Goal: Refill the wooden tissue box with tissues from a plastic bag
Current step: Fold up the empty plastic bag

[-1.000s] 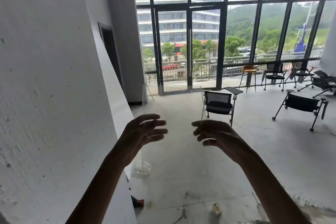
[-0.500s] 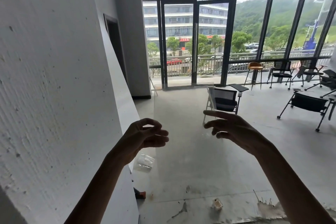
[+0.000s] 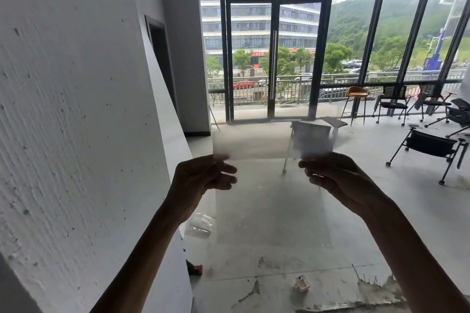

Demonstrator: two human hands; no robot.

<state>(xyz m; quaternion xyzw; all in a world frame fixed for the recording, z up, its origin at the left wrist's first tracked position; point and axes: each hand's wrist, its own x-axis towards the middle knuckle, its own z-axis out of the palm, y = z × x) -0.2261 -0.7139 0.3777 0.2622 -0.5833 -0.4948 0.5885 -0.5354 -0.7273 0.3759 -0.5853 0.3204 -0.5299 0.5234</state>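
Observation:
I hold a clear plastic bag stretched out flat in front of me, nearly see-through, with a cloudy band along its top edge. My left hand pinches its upper left corner and my right hand pinches its upper right corner. The bag hangs down from both hands to about the floor line in view. The bag looks empty; I see no tissues in it. No wooden tissue box is in view.
A rough white wall fills the left side. Ahead lies a grey concrete floor with black folding chairs, an orange stool and glass doors. A crumpled clear wrapper and a small box lie on the floor.
Both hands have risen and spread apart, and the bag's top edge is now pulled taut between them. The camera has tilted slightly upward.

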